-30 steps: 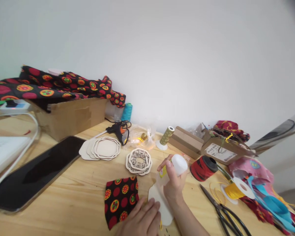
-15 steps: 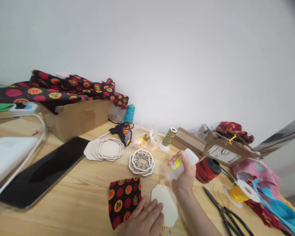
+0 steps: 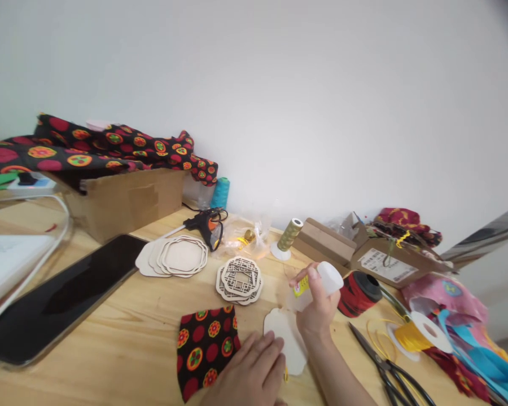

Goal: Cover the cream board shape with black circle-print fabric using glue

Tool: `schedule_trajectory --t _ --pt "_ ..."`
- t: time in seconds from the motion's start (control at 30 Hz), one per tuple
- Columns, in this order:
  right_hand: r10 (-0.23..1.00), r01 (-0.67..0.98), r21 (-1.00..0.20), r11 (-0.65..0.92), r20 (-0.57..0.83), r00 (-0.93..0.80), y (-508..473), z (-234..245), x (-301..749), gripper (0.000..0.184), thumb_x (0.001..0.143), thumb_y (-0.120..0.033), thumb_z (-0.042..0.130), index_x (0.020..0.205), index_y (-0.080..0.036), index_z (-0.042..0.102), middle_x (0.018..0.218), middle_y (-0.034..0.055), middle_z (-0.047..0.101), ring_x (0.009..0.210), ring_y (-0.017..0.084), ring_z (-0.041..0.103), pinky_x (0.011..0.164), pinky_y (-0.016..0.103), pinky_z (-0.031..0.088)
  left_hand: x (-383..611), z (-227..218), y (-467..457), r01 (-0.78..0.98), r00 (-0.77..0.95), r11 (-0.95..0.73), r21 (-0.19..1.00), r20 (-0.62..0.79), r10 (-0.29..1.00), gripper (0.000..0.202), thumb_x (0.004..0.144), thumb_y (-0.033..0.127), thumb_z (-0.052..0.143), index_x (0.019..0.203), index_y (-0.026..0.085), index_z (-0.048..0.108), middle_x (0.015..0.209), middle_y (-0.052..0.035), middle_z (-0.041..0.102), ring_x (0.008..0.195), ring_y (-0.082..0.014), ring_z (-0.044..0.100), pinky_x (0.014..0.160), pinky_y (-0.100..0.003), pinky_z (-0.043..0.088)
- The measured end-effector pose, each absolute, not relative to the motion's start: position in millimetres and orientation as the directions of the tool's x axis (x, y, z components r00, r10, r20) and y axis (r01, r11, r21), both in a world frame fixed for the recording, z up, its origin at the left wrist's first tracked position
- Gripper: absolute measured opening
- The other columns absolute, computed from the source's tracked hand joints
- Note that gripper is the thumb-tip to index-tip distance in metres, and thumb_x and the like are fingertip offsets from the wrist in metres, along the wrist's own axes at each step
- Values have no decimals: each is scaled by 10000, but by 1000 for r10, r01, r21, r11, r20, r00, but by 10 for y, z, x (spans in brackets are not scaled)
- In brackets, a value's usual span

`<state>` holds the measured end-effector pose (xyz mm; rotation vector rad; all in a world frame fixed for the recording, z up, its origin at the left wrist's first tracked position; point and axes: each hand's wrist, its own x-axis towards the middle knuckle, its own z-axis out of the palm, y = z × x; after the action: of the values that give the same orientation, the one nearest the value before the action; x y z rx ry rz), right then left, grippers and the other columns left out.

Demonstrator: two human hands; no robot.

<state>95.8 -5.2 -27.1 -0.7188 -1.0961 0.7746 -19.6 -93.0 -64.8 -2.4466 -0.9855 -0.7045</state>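
Note:
My right hand (image 3: 319,307) is wrapped round a translucent white glue bottle with a yellow label (image 3: 330,277), tipped so that its base points up and right. Below the bottle lies a pale, scallop-edged wooden piece (image 3: 290,344), with a bit of yellow cord at its lower edge. My left hand (image 3: 252,369) rests flat over the left side of that piece, fingers stretched out. Its other side is beside a black patterned fabric piece (image 3: 207,347), partly covering the fabric's corner. The bottle's nozzle tip is hard to make out.
Stacked wooden frames (image 3: 182,256) and lattice cutouts (image 3: 239,280) lie behind. A hot glue gun (image 3: 207,225) is near the cardboard box (image 3: 122,203). At left is a phone (image 3: 63,299). Black scissors (image 3: 383,361), a yellow cord spool (image 3: 423,335) and a red thread spool (image 3: 358,293) are at right.
The wooden piece has turned slightly and its upper edge now sits higher, nearer the bottle. My left hand covers more beside it. The view has shifted a little.

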Motion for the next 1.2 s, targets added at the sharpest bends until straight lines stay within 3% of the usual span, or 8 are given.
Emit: schedule_trajectory --t 0.3,0.53,0.7,0.87,1.2 --pt "811 -61 -836 545 507 294 -102 -278 914 178 695 -293 598 625 -149 520 476 -23 545 435 114 475 441 235 369 -205 -707 -953 753 579 -635 -174 633 513 320 778 453 445 896 193 591 943 -18 682 855 -171 603 746 -311 402" --pt "826 -95 -841 533 492 274 -69 -296 875 171 706 -293 589 642 -152 516 477 -35 534 429 106 464 445 231 364 -184 -767 -951 768 539 -632 -100 635 554 328 796 459 411 902 209 593 955 -5 676 911 -155 569 873 -317 292" --pt "812 -56 -844 533 492 314 -67 -283 878 156 720 -274 580 644 -155 514 471 -39 536 447 106 466 460 224 365 -209 -725 -945 762 552 -638 -115 630 546 341 815 459 374 907 211 589 952 3 678 894 -146 573 919 -318 221" --pt "849 -143 -848 510 470 240 -86 -288 868 144 738 -283 557 687 -156 514 482 -38 544 435 104 461 449 223 348 -204 -701 -939 764 547 -634 -118 639 541 340 823 450 366 874 211 603 920 1 685 872 -140 576 983 -332 87" --pt "810 -114 -839 532 466 355 -48 -278 951 132 722 -270 580 712 -154 517 493 -47 524 422 110 469 435 229 341 -207 -702 -951 767 551 -631 -115 622 556 352 827 456 357 899 207 595 947 -1 677 892 -149 569 878 -325 258"
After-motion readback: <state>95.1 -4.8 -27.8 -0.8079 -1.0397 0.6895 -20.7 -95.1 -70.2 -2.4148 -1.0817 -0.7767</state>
